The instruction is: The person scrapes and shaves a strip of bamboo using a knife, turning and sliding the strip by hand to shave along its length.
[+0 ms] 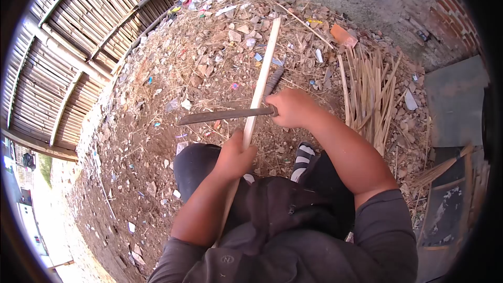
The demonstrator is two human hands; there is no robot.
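Note:
A long pale split strip (264, 68) runs from my lap up and away in front of me. My left hand (234, 157) is wrapped round its lower part. In my right hand (293, 107) is the handle of a machete (225, 116). Its dark blade points left and lies across the strip, just above my left hand. A dark ridged object (273, 80) shows beyond my right hand, beside the strip; its lower end is hidden by the hand.
Many split strips (369, 91) lie in a pile at the right. An orange brick piece (343, 35) is behind them. Rubble and litter cover the ground. A bamboo fence (68, 47) stands at the left, a grey panel (455, 102) at the right.

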